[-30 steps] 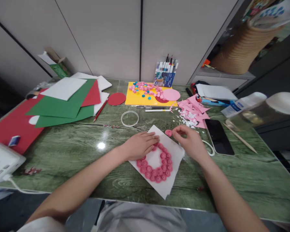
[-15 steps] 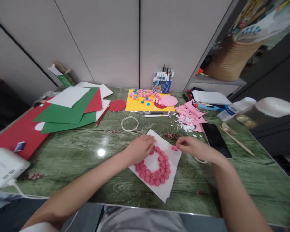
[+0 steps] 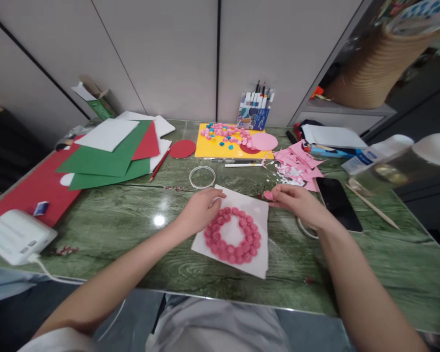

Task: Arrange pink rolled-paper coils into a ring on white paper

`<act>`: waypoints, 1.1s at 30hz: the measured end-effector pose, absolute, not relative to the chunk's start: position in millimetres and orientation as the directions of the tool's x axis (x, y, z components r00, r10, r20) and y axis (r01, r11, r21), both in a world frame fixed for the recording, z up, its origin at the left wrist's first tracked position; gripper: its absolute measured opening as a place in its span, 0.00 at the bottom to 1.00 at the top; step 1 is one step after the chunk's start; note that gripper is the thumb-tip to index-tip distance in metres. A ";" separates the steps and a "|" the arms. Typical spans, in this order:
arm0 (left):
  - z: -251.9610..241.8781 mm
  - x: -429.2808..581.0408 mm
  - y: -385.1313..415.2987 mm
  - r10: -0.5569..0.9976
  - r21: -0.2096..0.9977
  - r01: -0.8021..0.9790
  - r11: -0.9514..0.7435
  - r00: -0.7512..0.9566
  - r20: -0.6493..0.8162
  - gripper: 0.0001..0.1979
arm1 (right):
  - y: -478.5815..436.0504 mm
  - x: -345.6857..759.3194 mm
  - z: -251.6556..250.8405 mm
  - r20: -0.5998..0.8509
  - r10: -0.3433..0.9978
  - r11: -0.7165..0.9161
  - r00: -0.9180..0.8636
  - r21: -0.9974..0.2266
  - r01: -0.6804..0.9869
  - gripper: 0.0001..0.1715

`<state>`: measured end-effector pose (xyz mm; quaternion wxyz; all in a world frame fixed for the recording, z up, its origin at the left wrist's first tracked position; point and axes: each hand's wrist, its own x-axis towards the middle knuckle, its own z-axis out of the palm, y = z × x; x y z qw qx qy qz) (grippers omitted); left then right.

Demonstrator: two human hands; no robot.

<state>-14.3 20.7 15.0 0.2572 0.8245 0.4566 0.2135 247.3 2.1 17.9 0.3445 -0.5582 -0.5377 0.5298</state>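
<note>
A white paper sheet (image 3: 258, 210) lies on the green table in front of me, carrying a ring of pink paper rosettes (image 3: 250, 237). At the sheet's upper left corner is my left hand (image 3: 201, 208), its fingers bent over the edge beside the ring; whether they pinch the paper is hard to tell. Past the sheet's upper right corner, my right hand (image 3: 291, 199) pinches a small pink paper piece (image 3: 268, 195) between thumb and fingertips.
Behind lie a tape roll (image 3: 202, 177), a white pen (image 3: 243, 165) and yellow paper (image 3: 205, 150) with small pink and blue pieces. Pink scraps (image 3: 297, 159) and a phone (image 3: 337, 203) are right; green paper (image 3: 102, 161) and a white charger (image 3: 20, 237) are left.
The white sheet has turned, and its ring with it. My right hand has lifted a pink piece off the sheet's right corner and moved up. The whole view has shifted slightly.
</note>
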 end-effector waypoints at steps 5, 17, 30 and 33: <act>16.1 -19.2 14.6 0.863 0.510 0.726 -0.461 0.501 0.066 0.14 | 18.7 232.5 7.7 0.038 0.993 0.094 -0.114 -0.832 0.547 0.12; 5.3 -15.0 -0.7 0.697 0.253 0.654 -0.713 0.701 0.154 0.12 | -9.2 201.3 10.4 0.023 0.914 0.361 -0.404 -0.497 0.789 0.05; -5.7 -11.4 -9.9 0.657 0.227 0.621 -0.750 0.740 0.146 0.14 | -10.9 189.9 0.5 0.003 0.925 0.353 -0.380 -0.371 0.859 0.07; -7.5 -11.3 -10.4 0.645 0.229 0.609 -0.759 0.751 0.140 0.15 | -11.1 188.5 -0.6 0.007 0.927 0.353 -0.375 -0.355 0.865 0.07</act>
